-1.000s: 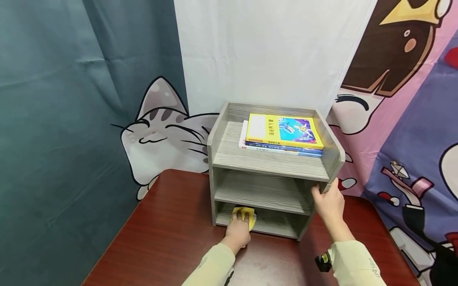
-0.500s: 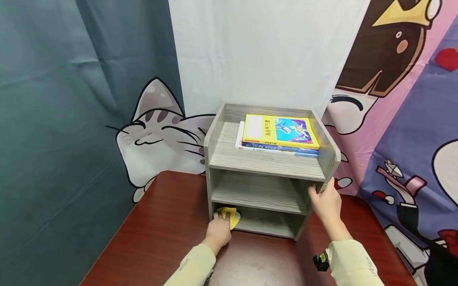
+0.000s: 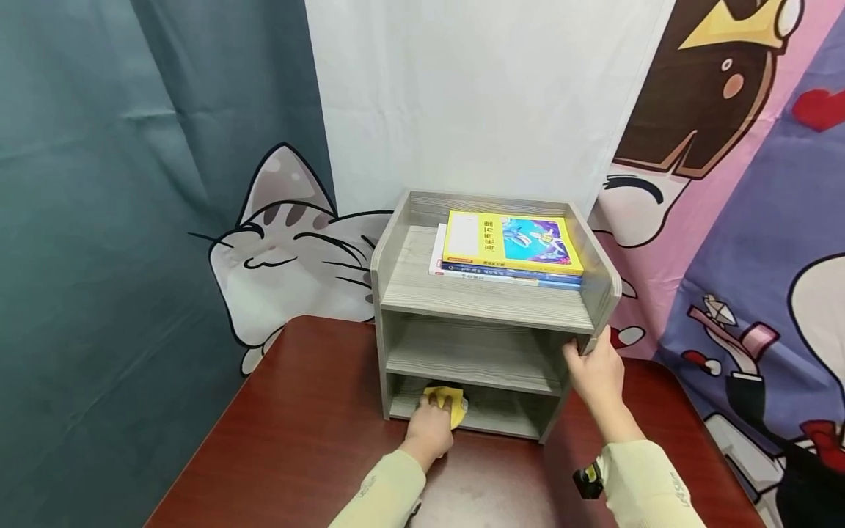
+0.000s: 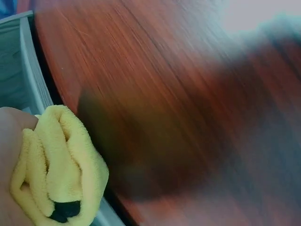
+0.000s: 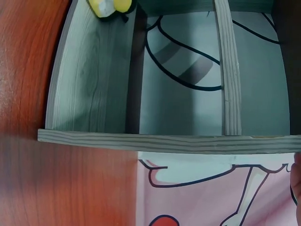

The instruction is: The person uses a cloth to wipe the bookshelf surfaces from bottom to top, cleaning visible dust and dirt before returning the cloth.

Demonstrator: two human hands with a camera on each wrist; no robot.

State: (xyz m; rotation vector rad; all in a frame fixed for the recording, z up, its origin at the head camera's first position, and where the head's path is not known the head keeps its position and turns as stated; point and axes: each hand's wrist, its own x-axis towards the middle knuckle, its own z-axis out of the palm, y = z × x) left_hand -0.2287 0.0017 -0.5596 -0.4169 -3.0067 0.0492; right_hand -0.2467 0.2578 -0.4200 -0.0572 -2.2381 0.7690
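A grey wood-grain desktop shelf [image 3: 488,312] with three tiers stands on the table. My left hand [image 3: 429,429] holds a folded yellow cloth [image 3: 457,412] at the front of the bottom tier. The left wrist view shows that cloth [image 4: 70,165] bunched against the palm, with a dark label on it. My right hand [image 3: 597,370] grips the shelf's right side panel just below the top board, thumb on the inner side. At the upper left of the right wrist view, part of the cloth [image 5: 110,7] shows over the bottom board.
Several stacked books [image 3: 511,246], a yellow one uppermost, lie on the top tier. The reddish-brown table [image 3: 297,425] extends in front and to both sides. A printed curtain [image 3: 488,95] hangs close behind the shelf. A small black device [image 3: 587,480] sits at the right wrist.
The left hand slid the cloth left along the bottom tier, then back right. The right hand keeps its grip on the side panel. The head view has shifted slightly.
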